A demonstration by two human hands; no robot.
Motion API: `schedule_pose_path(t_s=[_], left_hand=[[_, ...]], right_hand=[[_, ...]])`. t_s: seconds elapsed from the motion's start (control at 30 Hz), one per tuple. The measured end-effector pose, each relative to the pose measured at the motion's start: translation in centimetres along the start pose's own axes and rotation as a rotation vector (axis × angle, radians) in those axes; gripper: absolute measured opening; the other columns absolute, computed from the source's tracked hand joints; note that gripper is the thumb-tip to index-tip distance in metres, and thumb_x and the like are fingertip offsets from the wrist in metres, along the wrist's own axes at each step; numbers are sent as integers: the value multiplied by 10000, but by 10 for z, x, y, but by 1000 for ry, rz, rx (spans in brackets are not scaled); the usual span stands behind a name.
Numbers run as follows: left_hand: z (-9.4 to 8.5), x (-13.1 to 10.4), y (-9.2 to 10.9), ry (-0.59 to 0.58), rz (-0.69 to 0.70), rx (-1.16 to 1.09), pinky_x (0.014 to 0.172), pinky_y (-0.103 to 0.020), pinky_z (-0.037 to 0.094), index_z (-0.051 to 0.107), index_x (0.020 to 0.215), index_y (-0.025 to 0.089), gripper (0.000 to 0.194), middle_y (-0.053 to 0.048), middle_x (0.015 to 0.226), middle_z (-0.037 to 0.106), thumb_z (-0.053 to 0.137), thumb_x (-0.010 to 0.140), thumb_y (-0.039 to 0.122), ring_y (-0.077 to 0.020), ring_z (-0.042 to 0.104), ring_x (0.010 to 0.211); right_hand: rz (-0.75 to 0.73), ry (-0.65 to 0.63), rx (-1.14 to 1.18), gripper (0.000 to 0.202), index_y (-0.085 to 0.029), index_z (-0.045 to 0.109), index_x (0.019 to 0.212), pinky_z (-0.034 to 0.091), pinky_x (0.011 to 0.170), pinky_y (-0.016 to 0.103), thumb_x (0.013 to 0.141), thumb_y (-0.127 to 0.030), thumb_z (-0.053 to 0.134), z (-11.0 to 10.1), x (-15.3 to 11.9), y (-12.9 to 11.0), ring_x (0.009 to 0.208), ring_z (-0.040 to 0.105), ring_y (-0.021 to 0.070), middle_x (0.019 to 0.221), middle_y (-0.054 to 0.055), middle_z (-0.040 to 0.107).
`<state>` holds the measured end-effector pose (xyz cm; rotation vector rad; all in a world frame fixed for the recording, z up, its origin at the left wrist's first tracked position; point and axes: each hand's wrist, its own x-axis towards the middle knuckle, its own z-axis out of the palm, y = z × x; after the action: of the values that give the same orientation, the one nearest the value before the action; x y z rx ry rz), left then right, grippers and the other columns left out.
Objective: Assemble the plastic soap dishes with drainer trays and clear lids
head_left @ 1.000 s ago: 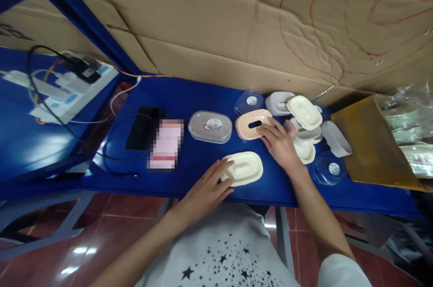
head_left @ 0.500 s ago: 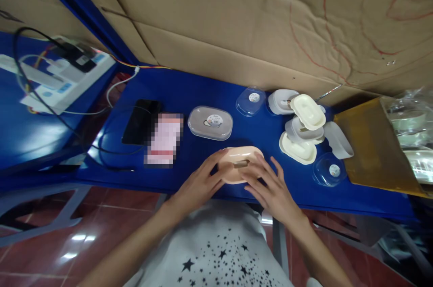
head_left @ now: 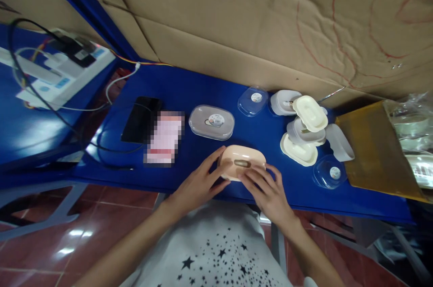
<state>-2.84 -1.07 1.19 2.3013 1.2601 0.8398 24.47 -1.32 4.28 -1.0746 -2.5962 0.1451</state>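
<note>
A peach soap dish (head_left: 248, 154), oval with a slot in its middle, is near the blue table's front edge. My left hand (head_left: 204, 176) grips its left end, the fingers curved around the rim. My right hand (head_left: 267, 185) is on the right end, fingertips over the front part and one finger along the right rim. The underside of the dish is hidden. Just behind it lies a soap box with a clear lid (head_left: 199, 122) and a round label. To the right are cream drain trays (head_left: 313, 115), white soap box bases (head_left: 338, 142) and a clear lid (head_left: 326, 172).
Another clear lid (head_left: 250, 101) lies at the back. A cardboard box (head_left: 375, 147) with plastic-wrapped things stands on the right. On the left are a dark phone-like device (head_left: 138, 120), a blurred pink item (head_left: 165, 138), cables and a power strip (head_left: 64, 79). Cardboard (head_left: 219, 30) walls the rear.
My right fingers have moved off the middle of the dish to its front right, so the slot shows more fully. My left hand keeps its hold.
</note>
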Motion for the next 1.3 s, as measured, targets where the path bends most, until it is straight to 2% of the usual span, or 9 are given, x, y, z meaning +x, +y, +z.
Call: schedule_pose_path(t_s=[0.3,0.47,0.57,0.7,0.83,0.93,1.07,1.17,1.3], left_hand=[[1,-6,-2,21,83,51,1155,-570,606,486,1556,234,487,-220,1653,480,619,1089,266,-392,527,1530],[3,-6,-2,52,113,128,1171,-514,603,476,1577,198,507,-205,1693,448,614,1090,233,-365,476,1572],[3,-6,-3,36,109,172,1197,-502,581,484,1579,180,503,-198,1710,435,600,1090,205,-348,447,1594],[1,-1,0,7,107,193,1231,-559,537,519,1563,202,471,-181,1700,455,589,1102,262,-350,413,1613],[-2,5,7,-2,161,170,1227,-533,549,631,1405,236,318,-123,1545,615,601,1088,222,-302,536,1524],[-4,4,11,31,125,147,1159,-507,613,651,1294,213,220,-124,1432,669,632,1078,253,-297,606,1443],[-7,-5,11,86,55,104,1181,-563,589,628,1255,211,210,-134,1416,649,678,1052,233,-310,592,1447],[-9,-11,8,142,31,120,1201,-644,542,629,1234,225,216,-148,1494,581,695,1032,187,-332,583,1449],[-13,-9,4,140,6,109,1111,-595,614,654,1204,250,197,-140,1532,539,718,1023,210,-351,594,1421]], right_hand=[[-50,-6,-75,425,-316,665,1460,350,1278,542,1064,-164,647,8,-1,0,1352,639,243,1335,16,782],[-47,120,-73,521,-334,637,1506,336,1275,500,1050,-85,615,20,-3,-9,1237,694,201,1281,0,806],[-34,97,-15,574,-356,569,1572,348,1274,498,1050,-119,616,13,1,-2,1255,700,207,1281,-10,810],[37,73,-20,616,-365,449,1658,333,1295,556,1080,-155,486,-5,46,42,1486,571,252,1471,19,723],[219,-1,-64,559,-243,409,1688,267,1328,605,1136,-321,380,0,122,96,1671,289,318,1747,102,419],[230,-79,-38,569,-187,441,1651,237,1324,656,1143,-442,404,11,147,110,1659,302,363,1689,159,495],[244,34,-119,499,-172,650,1340,301,1295,621,1101,-586,505,16,107,90,1529,498,366,1385,195,692],[342,136,-252,519,-165,656,1201,378,1227,634,1029,-652,612,14,61,67,1459,536,417,1284,214,694],[504,173,-236,327,-182,630,1231,515,1066,543,1068,-463,592,11,30,55,1329,616,385,1313,212,660]])
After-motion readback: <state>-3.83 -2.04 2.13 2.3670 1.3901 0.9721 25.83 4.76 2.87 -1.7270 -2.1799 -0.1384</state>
